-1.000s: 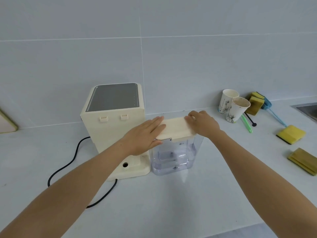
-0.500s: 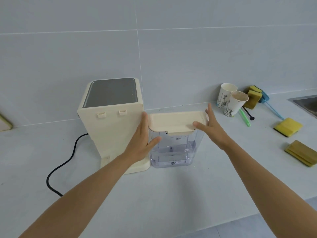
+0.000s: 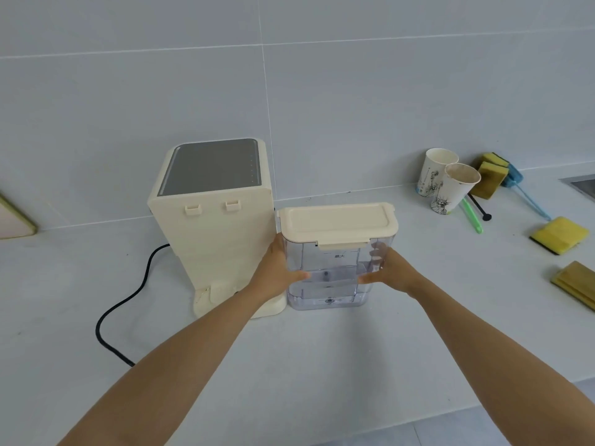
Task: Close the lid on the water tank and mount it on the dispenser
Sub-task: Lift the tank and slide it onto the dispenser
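Water tank (image 3: 331,275) stood on counter (image 3: 322,365), beside dispenser (image 3: 215,226); lid (image 3: 336,222) seated flat. Left hand (image 3: 273,272) and right hand (image 3: 391,272) clasped opposite tank walls, thumbs forward: two-sided grip, likely for level lift onto base.

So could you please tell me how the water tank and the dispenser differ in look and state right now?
The water tank has clear walls; the dispenser is opaque cream with a grey top. The tank is gripped by the left hand and right hand; the dispenser stands untouched, with a black cord. Both stand upright on the counter, side by side.
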`<control>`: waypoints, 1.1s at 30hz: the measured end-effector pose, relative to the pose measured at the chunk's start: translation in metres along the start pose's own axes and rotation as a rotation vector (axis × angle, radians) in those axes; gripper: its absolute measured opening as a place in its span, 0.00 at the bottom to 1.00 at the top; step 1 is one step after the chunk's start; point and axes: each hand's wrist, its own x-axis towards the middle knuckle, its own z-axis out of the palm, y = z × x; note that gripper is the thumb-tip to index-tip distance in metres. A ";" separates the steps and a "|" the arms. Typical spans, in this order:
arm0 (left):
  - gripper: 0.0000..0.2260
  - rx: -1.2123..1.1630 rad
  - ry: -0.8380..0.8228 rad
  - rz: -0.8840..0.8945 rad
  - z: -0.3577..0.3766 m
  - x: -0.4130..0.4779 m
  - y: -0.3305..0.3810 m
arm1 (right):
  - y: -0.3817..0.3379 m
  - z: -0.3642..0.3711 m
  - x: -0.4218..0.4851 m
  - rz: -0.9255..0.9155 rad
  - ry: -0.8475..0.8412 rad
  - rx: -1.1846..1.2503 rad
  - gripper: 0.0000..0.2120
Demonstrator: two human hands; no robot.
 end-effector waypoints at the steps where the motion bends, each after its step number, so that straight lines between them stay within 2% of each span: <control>1: 0.38 0.007 -0.003 -0.010 0.000 0.000 0.000 | 0.000 0.000 0.001 0.000 0.007 -0.016 0.42; 7: 0.37 0.028 -0.025 -0.024 -0.004 -0.003 0.007 | -0.003 -0.001 -0.005 -0.040 0.025 -0.017 0.30; 13: 0.37 0.051 -0.046 -0.060 -0.013 -0.019 0.008 | -0.013 -0.003 -0.017 -0.064 0.013 -0.096 0.31; 16: 0.36 0.038 -0.041 -0.082 -0.022 -0.027 0.011 | -0.026 -0.009 -0.023 -0.045 0.013 -0.178 0.39; 20: 0.31 0.047 0.009 -0.084 -0.046 -0.047 0.024 | -0.051 -0.008 -0.029 -0.061 0.008 -0.219 0.44; 22: 0.31 0.063 0.028 -0.097 -0.067 -0.051 0.034 | -0.076 -0.007 -0.033 -0.076 -0.017 -0.211 0.44; 24: 0.30 0.048 0.192 -0.115 -0.141 -0.071 0.020 | -0.147 0.037 -0.009 -0.204 -0.062 -0.238 0.43; 30: 0.26 0.047 0.182 -0.204 -0.165 -0.077 0.024 | -0.162 0.055 -0.009 -0.209 -0.086 -0.188 0.41; 33: 0.26 -0.010 0.180 -0.228 -0.186 -0.067 0.006 | -0.174 0.076 0.003 -0.208 -0.084 -0.179 0.36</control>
